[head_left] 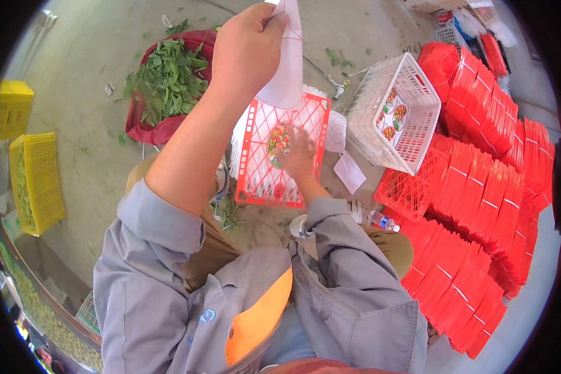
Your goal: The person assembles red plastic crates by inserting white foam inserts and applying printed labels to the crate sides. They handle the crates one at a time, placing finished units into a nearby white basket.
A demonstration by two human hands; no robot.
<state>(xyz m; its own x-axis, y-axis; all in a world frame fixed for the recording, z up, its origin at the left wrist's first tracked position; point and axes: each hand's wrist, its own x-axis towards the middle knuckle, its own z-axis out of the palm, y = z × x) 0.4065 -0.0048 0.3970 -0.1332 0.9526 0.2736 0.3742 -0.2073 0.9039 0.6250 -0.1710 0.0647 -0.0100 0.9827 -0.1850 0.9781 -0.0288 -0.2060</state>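
Left hand (250, 53): fingers pinch sheet (287, 71), 12 o'clock
Right hand (300, 153): fingers spread over label (275, 144) on red panel (271, 202)
White crate (421, 121): 2 o'clock
Greens (171, 81): 10 o'clock

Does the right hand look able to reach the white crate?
Probably yes: the right hand, on a round label, seems to hold nothing; just the red crate's rim and white paper separate it from the white crate.
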